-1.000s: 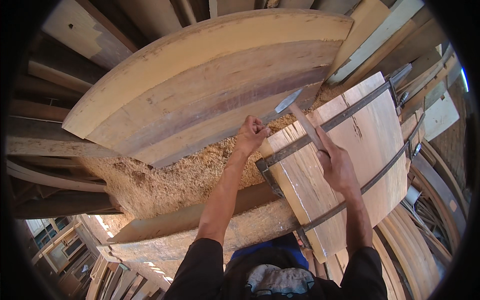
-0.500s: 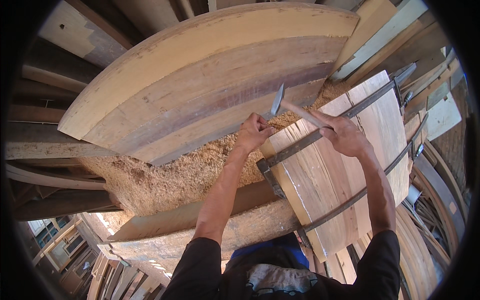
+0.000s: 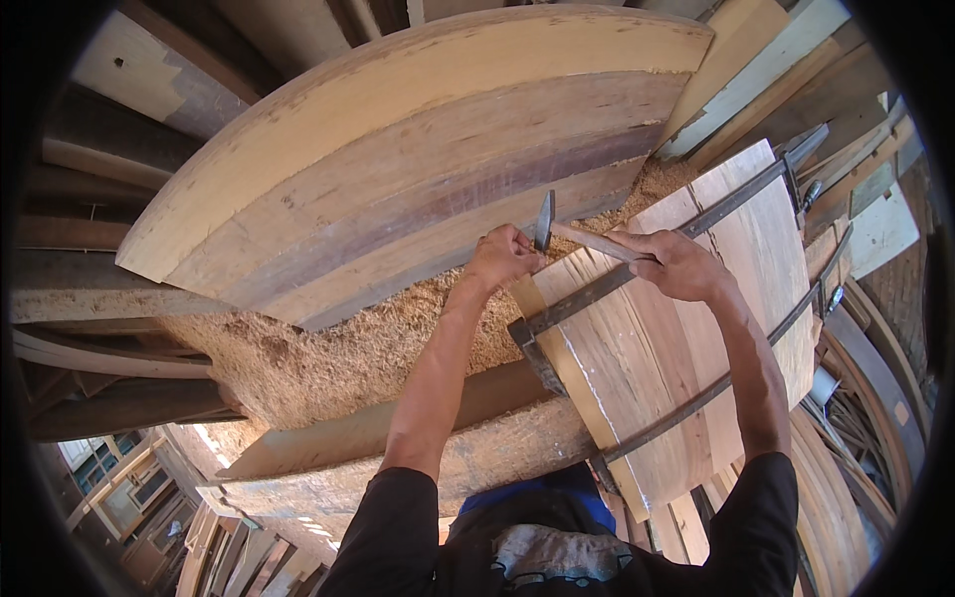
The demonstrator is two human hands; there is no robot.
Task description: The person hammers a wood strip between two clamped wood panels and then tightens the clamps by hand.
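Two bare hands at work, close together over the far left corner of a clamped wooden panel (image 3: 637, 343). Right hand (image 3: 684, 265): fingers wrapped around the wooden handle of a hammer (image 3: 595, 241), held above the panel's far edge, steel head to the left. Left hand (image 3: 504, 257): fingers curled, thumb and forefinger drawn together at the corner; cannot tell whether anything small is pinched there. Hammer head just beside the left fingertips; contact unclear. Panel made up of joined boards, cracks in the grain near the far edge, white streak along the left one. Dark upper clamp bar (image 3: 587, 290) and lower clamp bar (image 3: 668, 422) cross it. Wood shavings (image 3: 328, 368) heaped to the left; beyond them, a large curved panel (image 3: 418, 164) of joined boards.
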